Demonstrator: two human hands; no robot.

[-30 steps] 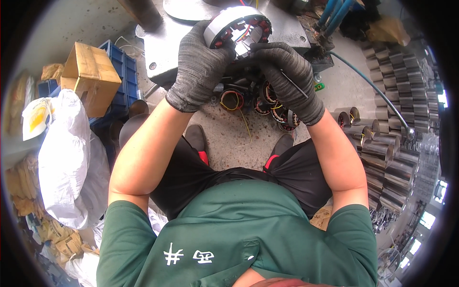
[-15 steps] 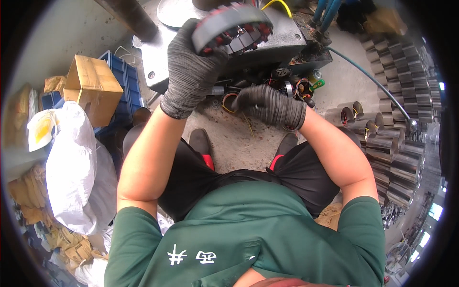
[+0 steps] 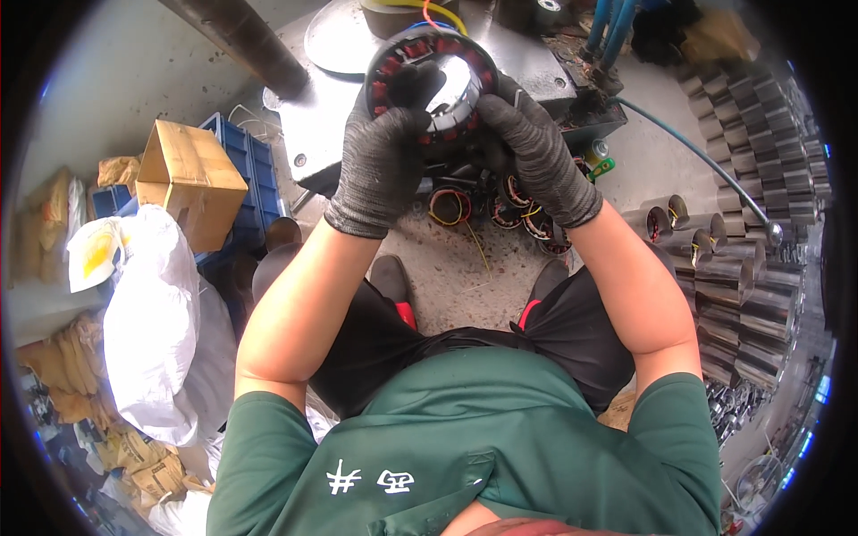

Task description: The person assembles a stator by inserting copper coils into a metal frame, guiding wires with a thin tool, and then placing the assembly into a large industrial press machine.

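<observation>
A ring-shaped motor stator [image 3: 384,64] with a dark outer rim and red windings around its inside is held up above the machine's near edge. My left hand [image 3: 384,161], in a dark grey knit glove, grips its left and lower side, with fingers reaching into the ring. Around the lower right side closes my right hand [image 3: 536,152], gloved the same way; its fingertips are partly hidden behind the stator. The ring is tilted so that its opening and windings face me. A pale metal inner surface shows on its right side.
Behind the stator stands a machine with a pale metal top [image 3: 313,125]. More wound rings [image 3: 509,205] lie on the floor below my hands, beside a green-handled screwdriver [image 3: 602,168]. Metal cylinders [image 3: 751,259] are stacked at right. A cardboard box [image 3: 192,188] and white sack [image 3: 147,330] sit left.
The stator has tipped so its opening faces me. My right hand has risen from below and taken hold of its right side; the left still grips it.
</observation>
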